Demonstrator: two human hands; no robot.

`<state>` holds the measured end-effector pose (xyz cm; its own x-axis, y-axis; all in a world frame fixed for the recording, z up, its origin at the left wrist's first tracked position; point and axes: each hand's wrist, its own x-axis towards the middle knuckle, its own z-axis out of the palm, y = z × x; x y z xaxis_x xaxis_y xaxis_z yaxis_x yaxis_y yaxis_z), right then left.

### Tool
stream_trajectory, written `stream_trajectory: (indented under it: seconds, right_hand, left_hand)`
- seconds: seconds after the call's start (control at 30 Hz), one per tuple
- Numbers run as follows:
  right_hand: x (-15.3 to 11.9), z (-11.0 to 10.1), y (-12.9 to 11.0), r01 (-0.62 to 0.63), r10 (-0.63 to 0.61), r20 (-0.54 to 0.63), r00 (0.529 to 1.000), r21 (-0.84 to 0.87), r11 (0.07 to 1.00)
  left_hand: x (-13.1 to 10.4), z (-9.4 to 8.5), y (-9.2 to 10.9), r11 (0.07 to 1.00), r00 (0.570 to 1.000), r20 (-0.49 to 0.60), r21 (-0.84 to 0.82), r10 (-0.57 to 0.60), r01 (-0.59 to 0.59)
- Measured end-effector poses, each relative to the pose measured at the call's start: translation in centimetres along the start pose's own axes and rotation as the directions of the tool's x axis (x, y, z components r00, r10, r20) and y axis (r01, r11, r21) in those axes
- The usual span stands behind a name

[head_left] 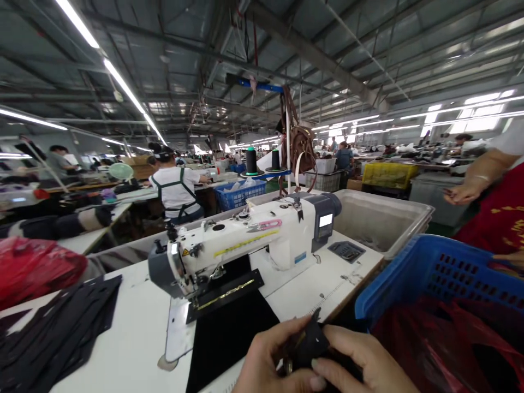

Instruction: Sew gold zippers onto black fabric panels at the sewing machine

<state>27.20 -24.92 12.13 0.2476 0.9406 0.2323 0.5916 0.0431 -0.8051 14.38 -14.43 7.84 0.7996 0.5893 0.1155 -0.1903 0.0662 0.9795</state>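
Observation:
My left hand [272, 357] and my right hand [360, 360] meet at the bottom of the view, fingers wrapped round a small folded black piece [310, 344] with a bit of metal at its lower left. Beyond them stands a white sewing machine [245, 234]. Under its needle end lies a black strip with a gold zipper [225, 295], on top of a larger black panel [233, 333] that runs toward the table's front edge. A pile of black cut pieces [61, 327] spreads over the left of the white table [135, 327].
A blue basket [393, 273] with red plastic bags [434, 333] is close on the right, beside a person in a red apron [499, 213]. Behind the machine are a grey bin [380, 207] and thread cones [251, 161]. Red plastic [36, 267] lies far left.

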Motion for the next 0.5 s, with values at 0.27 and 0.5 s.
stream_trajectory:
  seconds: [0.27, 0.5]
  right_hand:
    - [0.9, 1.2, 0.7, 0.055, -0.063, -0.04, 0.997, -0.183, 0.982]
    - [0.7, 1.4, 1.0, 0.126, -0.165, -0.126, 0.978, -0.272, 0.954]
  left_hand:
    - [0.2, -1.3, 0.2, 0.966, 0.996, 0.093, -0.258, -0.003, 0.027]
    - [0.0, -2.2, -0.4, 0.967, 0.993, 0.097, -0.236, -0.07, 0.091]
